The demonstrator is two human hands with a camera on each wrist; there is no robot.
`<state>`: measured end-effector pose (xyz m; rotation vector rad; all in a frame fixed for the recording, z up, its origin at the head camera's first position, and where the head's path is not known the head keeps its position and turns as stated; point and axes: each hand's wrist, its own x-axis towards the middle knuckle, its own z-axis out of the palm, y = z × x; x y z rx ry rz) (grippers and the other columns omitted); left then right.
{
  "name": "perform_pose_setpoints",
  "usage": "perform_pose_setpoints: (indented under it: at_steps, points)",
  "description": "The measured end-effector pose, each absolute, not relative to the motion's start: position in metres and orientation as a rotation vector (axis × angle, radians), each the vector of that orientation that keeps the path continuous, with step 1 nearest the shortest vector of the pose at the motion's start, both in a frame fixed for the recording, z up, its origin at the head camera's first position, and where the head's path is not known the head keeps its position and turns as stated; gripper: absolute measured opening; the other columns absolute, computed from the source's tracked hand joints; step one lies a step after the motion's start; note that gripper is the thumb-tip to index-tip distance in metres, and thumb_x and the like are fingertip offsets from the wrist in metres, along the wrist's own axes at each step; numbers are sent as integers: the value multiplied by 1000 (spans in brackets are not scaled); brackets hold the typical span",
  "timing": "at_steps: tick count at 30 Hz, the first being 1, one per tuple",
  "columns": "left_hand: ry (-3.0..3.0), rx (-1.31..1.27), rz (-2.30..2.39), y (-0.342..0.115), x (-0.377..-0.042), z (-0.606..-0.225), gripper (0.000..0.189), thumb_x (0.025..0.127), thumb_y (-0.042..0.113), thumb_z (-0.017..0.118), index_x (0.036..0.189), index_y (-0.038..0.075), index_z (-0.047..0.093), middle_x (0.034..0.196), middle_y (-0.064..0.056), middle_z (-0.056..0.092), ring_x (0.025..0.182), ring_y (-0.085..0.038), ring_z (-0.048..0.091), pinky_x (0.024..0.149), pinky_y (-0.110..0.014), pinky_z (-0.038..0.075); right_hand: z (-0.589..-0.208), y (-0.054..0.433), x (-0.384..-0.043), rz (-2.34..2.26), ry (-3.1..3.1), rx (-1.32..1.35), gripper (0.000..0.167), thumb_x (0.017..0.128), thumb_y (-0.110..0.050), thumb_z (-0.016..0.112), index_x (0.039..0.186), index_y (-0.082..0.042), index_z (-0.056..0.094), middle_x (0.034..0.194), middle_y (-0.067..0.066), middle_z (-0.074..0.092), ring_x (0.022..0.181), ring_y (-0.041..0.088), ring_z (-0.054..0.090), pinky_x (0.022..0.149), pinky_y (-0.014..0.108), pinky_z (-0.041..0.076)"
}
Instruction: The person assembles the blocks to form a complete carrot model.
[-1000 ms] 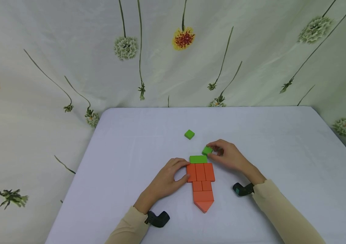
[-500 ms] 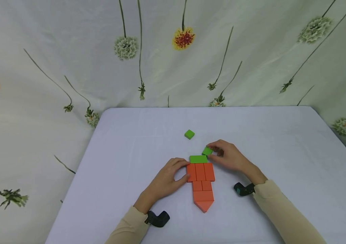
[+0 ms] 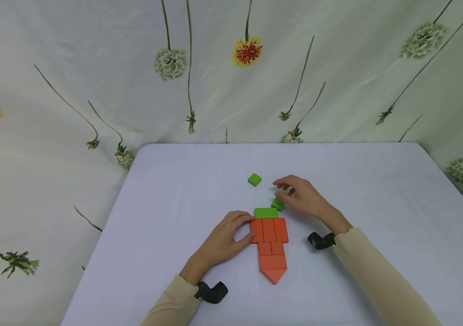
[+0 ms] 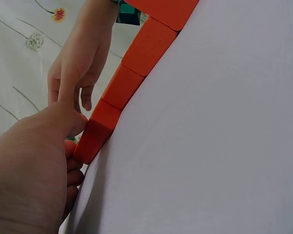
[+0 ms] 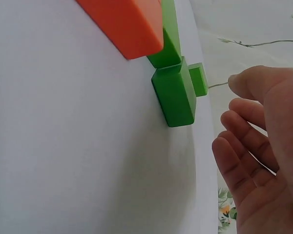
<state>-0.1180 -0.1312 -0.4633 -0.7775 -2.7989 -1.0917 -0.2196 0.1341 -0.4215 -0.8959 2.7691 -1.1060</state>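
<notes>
My left hand [image 3: 225,233] rests at the left side of an orange block figure, its index finger and thumb around the end orange block [image 3: 257,232]. In the left wrist view, thumb and fingertips touch that block's end [image 4: 96,131]. Across the figure's far edge lies a green rectangular block [image 3: 266,213]. At its right corner sits a turned green cube [image 3: 277,205], partly covered by my right hand [image 3: 301,197]. The right wrist view shows this green cube [image 5: 175,97] standing apart from the right hand's loose, extended fingers, which hold nothing.
A second green cube [image 3: 254,179] lies farther back on the white tabletop [image 3: 174,190]. The orange figure runs toward me, ending in an orange triangle block [image 3: 273,275]. Behind the table hangs a flower-printed cloth [image 3: 215,90].
My right hand has let go of the green cube beside the green rectangular block and lifted slightly away from me, fingers spread. The left hand keeps its place on the orange block.
</notes>
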Motion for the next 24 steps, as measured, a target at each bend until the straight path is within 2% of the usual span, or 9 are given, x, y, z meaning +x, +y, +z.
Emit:
perform_pose_setpoints:
  at_steps: [7,17,24]
  points:
    - [-2802,-775,-1090,-131,-117,-462,43,97,24,73,136,10,64,134,-4,63,130,-19,55,110,-37,50,-410,121,-232,-1043,2842,-836,31,97,-11,69,126,1,68,116,16,71,103,30,65,88,44,59]
    - [-2790,-793,-1075,-131,-119,-465,42,97,24,73,136,10,64,134,-3,63,129,-18,55,110,-37,50,-412,100,-252,-929,2853,-706,33,99,-22,68,126,-3,69,115,13,72,104,28,67,91,44,57]
    - [-2781,-800,-1077,-131,-119,-466,42,96,23,74,135,9,65,133,-3,63,129,-18,55,109,-37,51,-414,86,-260,-858,2841,-619,36,98,-28,69,126,-5,69,117,12,72,112,28,65,96,44,55]
